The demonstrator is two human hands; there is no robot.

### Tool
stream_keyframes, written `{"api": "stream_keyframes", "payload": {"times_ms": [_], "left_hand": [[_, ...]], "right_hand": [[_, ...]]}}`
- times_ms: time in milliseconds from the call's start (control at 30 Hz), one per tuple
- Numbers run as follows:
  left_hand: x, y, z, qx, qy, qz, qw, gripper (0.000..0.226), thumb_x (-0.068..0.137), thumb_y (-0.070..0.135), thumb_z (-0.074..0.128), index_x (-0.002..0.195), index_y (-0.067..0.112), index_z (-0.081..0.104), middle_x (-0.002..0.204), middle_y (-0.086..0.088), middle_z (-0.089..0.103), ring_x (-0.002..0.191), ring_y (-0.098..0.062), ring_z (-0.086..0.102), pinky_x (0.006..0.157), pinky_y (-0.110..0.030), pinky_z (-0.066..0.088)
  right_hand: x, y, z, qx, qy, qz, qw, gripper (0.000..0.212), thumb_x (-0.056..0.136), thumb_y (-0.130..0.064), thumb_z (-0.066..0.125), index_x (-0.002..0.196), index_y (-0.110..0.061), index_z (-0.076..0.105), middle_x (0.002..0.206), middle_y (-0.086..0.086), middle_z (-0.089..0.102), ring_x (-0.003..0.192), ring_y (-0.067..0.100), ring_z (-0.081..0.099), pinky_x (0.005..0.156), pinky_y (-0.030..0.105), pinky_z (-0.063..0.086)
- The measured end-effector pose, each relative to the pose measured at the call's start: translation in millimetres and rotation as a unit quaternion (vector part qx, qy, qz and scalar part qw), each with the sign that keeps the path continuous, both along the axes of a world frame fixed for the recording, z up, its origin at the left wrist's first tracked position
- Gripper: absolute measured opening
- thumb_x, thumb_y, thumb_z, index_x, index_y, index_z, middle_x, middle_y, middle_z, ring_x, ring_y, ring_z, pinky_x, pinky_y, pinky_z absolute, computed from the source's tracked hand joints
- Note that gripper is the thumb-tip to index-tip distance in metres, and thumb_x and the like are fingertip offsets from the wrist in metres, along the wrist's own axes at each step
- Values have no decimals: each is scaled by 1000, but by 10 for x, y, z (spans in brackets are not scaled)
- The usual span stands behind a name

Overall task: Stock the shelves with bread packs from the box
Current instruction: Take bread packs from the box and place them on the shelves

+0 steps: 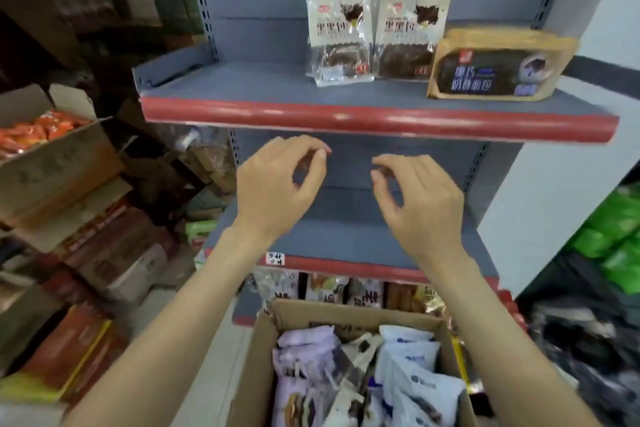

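Grey metal shelving unit with red front lips (pixel 346 87) fills centre view. Upper shelf carries three bread packs toward its right end: two white upright packs with dark buns (pixel 341 29), (pixel 410 29) side by side and touching, leaning on the back panel; one tan-and-black flat pack (pixel 491 68) just right of them, near the front right corner, tilted up. Middle shelf (pixel 346 239) bare where visible. Lowest shelf holds a row of upright packs (pixel 346 289), partly hidden.
Open brown cardboard box (pixel 263 350) at bottom centre, below the middle shelf's front edge, packed with lilac and pale blue bread packs (pixel 408 367).
Left hand (pixel 277 184) and right hand (pixel 419 198) raised between upper and middle shelves, apart, fingers loosely curled, gripping nothing.
Stacked cardboard cartons (pixel 62 163) at left; green packets (pixel 620 239) at right edge.
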State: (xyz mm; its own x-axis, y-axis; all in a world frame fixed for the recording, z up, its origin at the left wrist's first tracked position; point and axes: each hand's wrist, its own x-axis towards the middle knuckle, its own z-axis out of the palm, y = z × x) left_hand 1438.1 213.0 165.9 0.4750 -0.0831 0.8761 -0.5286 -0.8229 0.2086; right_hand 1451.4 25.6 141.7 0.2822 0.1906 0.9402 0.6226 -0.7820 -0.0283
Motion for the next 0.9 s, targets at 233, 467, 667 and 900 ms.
{"api": "stream_keyframes", "payload": {"times_ms": [233, 467, 667, 900], "left_hand": [[-834, 373, -1680, 46, 447, 20, 893, 31, 82, 39, 48, 104, 28, 67, 95, 7, 71, 85, -10, 65, 74, -30, 51], [-1674, 486, -2842, 20, 690, 1, 724, 36, 87, 42, 56, 120, 27, 59, 109, 4, 68, 104, -21, 63, 81, -32, 49], [-2276, 443, -3398, -15, 744, -60, 665, 56, 75, 30, 78, 126, 20, 55, 127, 8, 51, 116, -12, 49, 90, -17, 42], [-2415, 334, -3751, 30, 712, 62, 699, 25, 94, 33, 55, 108, 17, 66, 104, -6, 69, 95, -29, 62, 73, -33, 43]], "right_hand": [[-928, -238, -1674, -130, 434, -30, 891, 13, 87, -15, 61, 100, -12, 65, 79, 7, 68, 69, 28, 64, 43, 24, 37], [-1574, -471, -2801, -196, 655, 13, 729, 23, 95, -23, 49, 116, -20, 58, 105, 4, 66, 86, 21, 63, 65, 36, 52], [-2025, -346, -3201, -267, 695, 106, 659, 28, 95, -25, 51, 121, -18, 58, 114, 4, 62, 104, 23, 58, 86, 33, 44], [-2284, -160, -3395, -311, 713, 174, 605, 29, 88, -37, 60, 106, -14, 63, 108, 5, 64, 104, 26, 56, 90, 34, 41]]}}
